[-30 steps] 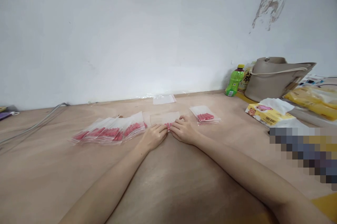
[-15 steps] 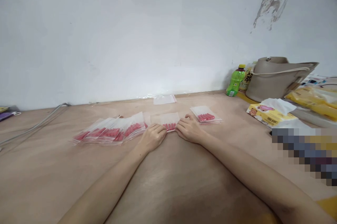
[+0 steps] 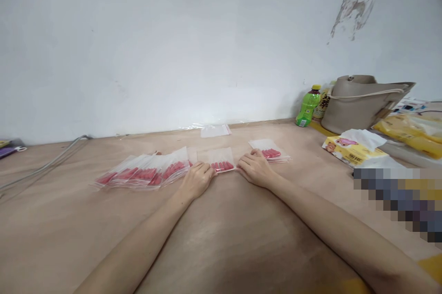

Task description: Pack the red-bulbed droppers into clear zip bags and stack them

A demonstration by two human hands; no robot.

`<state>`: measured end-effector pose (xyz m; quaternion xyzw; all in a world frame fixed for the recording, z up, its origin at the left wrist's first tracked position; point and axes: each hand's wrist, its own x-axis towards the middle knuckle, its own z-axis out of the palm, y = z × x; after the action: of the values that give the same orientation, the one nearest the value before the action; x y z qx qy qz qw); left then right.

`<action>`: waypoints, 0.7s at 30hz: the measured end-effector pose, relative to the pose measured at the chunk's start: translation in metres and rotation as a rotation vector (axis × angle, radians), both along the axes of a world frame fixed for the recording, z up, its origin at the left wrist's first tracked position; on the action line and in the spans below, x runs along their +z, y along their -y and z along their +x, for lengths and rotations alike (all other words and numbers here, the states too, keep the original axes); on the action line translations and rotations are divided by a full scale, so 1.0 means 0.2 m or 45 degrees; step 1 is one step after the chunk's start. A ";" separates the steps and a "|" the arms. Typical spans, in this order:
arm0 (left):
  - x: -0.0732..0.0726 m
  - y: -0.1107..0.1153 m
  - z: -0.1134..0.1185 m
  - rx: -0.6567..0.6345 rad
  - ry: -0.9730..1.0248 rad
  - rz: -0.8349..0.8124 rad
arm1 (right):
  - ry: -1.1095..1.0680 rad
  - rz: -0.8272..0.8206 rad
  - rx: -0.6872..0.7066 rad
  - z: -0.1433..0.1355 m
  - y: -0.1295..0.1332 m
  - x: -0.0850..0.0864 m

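Observation:
A small clear zip bag [image 3: 223, 161] with several red stick-like pieces in it lies flat on the table between my hands. My left hand [image 3: 199, 179] is closed, pinching the bag's near left corner. My right hand [image 3: 254, 168] has its fingers bent together at the near right corner, gripping the edge of the same bag. To the left lies an overlapping row of filled zip bags [image 3: 145, 170] with red pieces inside. A smaller stack of filled bags [image 3: 271, 151] sits just beyond my right hand, which partly hides it.
Flat by the wall lies a white zip bag [image 3: 216, 131]. At the right stand a green bottle [image 3: 308, 106], a grey-beige bag [image 3: 362, 105] and a yellow tissue box [image 3: 352, 150]. A grey cable [image 3: 51, 163] crosses the table at the left.
My right hand has slid to the right along the bag's near edge and my left hand slightly left. More of the red pieces between them now shows.

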<state>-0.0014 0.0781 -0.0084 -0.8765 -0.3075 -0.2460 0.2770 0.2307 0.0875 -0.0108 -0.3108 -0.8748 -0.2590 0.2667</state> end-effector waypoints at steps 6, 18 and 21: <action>0.01 0.01 0.01 -0.010 -0.076 -0.021 | 0.017 -0.083 0.026 -0.08 -0.01 -0.03; 0.07 0.17 -0.21 0.590 0.098 -0.028 | -0.439 -0.122 -0.178 0.36 -0.10 0.05; 0.04 0.17 -0.33 0.596 0.128 -0.074 | -0.461 -0.331 -0.179 0.49 -0.05 0.02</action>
<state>-0.0672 0.0446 -0.0014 -0.7755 -0.5227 -0.2093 0.2856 0.3279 0.0983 -0.0065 -0.4439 -0.8149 -0.1020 0.3584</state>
